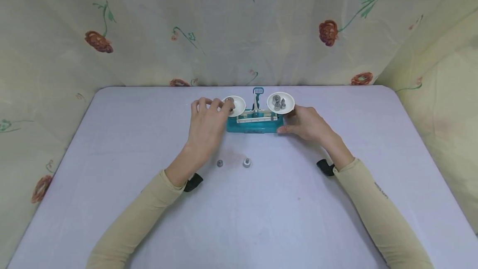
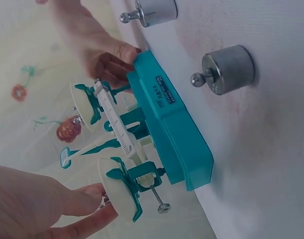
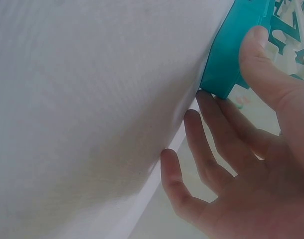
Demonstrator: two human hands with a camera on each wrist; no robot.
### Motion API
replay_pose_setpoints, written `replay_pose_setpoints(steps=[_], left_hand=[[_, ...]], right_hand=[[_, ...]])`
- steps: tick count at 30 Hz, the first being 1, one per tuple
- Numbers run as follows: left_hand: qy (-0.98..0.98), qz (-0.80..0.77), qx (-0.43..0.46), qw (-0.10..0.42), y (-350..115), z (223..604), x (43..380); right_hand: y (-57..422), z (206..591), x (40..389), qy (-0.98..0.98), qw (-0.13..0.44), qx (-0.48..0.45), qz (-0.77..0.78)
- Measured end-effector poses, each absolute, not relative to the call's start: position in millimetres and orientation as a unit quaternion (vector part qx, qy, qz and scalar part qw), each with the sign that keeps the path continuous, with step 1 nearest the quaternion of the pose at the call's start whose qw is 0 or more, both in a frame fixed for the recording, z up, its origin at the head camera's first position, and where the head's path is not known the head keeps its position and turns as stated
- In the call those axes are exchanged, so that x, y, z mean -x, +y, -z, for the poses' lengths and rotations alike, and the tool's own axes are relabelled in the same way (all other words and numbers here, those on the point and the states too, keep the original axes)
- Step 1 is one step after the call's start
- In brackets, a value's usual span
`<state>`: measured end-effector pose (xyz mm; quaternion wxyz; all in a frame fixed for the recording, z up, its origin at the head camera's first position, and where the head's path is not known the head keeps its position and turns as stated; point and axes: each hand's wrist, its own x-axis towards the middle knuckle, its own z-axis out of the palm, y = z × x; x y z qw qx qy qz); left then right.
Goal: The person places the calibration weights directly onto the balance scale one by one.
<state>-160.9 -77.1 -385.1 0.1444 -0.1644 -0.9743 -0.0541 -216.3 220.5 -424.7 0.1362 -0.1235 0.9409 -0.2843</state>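
A teal balance scale (image 1: 255, 126) stands near the far edge of the table. My left hand (image 1: 208, 124) is at its left white pan (image 1: 240, 103), thumb and fingertips pinching a small metal weight (image 2: 105, 200) there, partly hidden by the fingers. Several metal weights (image 1: 277, 101) rest in the right pan (image 1: 289, 102). At the right end of the teal base, my right hand (image 1: 308, 123) grips it, thumb on the front face and fingers around the end; the other fingers spread loosely by the table in the right wrist view.
Two knobbed metal weights stand on the table in front of the scale: a smaller one (image 1: 220, 163) at left and a larger, shinier one (image 1: 247, 162) at right. A flowered curtain (image 1: 224, 20) hangs behind the table (image 1: 261, 219).
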Motion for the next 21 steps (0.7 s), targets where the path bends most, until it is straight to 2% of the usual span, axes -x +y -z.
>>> replay_pose_setpoints(steps=[21], left_hand=[[-0.972, 0.058, 0.175, 0.147, -77, 384, 147]], right_hand=[[220, 425, 215, 0.941, 0.134, 0.127, 0.283]])
